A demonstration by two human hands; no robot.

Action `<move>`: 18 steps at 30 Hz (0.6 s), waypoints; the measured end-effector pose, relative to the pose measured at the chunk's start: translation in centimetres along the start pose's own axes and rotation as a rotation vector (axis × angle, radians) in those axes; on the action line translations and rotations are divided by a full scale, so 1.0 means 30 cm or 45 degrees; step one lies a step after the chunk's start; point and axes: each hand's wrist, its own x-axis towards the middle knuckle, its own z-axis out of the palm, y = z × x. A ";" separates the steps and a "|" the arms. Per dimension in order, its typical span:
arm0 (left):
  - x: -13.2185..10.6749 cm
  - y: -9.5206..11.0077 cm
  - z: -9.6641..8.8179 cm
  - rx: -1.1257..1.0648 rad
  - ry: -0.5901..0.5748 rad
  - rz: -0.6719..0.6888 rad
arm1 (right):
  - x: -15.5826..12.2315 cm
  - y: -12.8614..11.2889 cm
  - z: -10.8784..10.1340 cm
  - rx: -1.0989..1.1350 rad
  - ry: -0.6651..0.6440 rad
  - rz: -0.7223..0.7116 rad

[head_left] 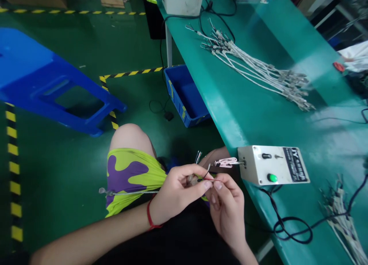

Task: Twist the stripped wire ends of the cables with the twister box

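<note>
My left hand [178, 192], with a red string bracelet, pinches a grey cable [135, 193] near its stripped end. The cable runs left across my patterned green and purple shorts to a metal terminal [102, 191]. My right hand [227, 211] meets the left and pinches thin wires [207, 176] at that end, with fine silver strands [198, 157] sticking up beyond. A white tester box [273, 165] with a green button sits on the bench edge just right of my hands, and a pink clip [225, 162] hangs from its lead, not touching my fingers.
A green workbench [230, 104] holds a bundle of grey terminated cables [253, 65], a second bundle [340, 215], black cord [293, 230] and another white box [181, 0]. Below its edge stand a blue crate [184, 96] and a blue plastic stool [57, 81]. A co-worker's sleeve [355, 56] shows at right.
</note>
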 end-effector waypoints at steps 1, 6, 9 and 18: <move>-0.002 0.002 -0.002 -0.010 -0.042 -0.004 | 0.004 -0.007 0.005 0.017 -0.005 0.042; -0.006 0.012 -0.007 0.054 -0.129 -0.021 | 0.012 -0.025 0.013 -0.007 0.074 0.096; -0.002 0.017 -0.007 0.032 -0.078 -0.019 | -0.004 -0.008 -0.013 -0.126 0.204 -0.100; 0.010 0.000 -0.011 0.016 -0.046 -0.015 | -0.031 0.024 -0.071 -0.461 0.165 -0.341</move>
